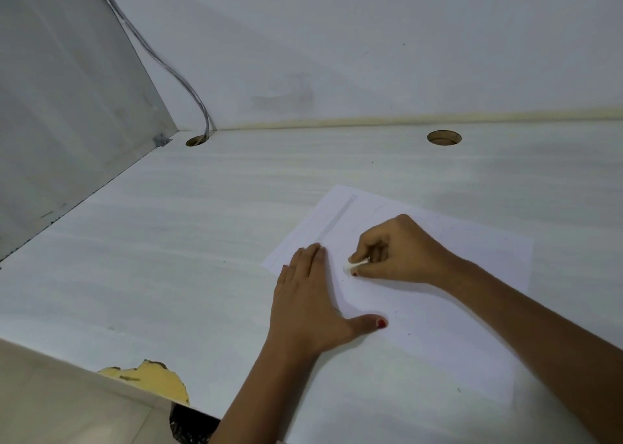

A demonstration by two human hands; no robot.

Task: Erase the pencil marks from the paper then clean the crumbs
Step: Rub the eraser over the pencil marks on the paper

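A white sheet of paper [472, 275] lies on the pale desk, right of centre. My left hand [310, 305] rests flat on the paper's left edge, fingers together and thumb spread to the right. My right hand [401, 248] pinches a small white eraser [354, 265] between thumb and fingers, its tip pressed on the paper just right of my left fingertips. Faint pencil lines run along the paper's upper left part [337, 222]. A few tiny dark specks lie on the sheet's lower area [409, 334].
The white desk [168, 241] has two round cable holes, one at the back left [196, 140] with a grey cable [175, 72] and one at the back right [444, 137]. A grey partition [67, 123] stands on the left. The desk's front edge is chipped [151, 376].
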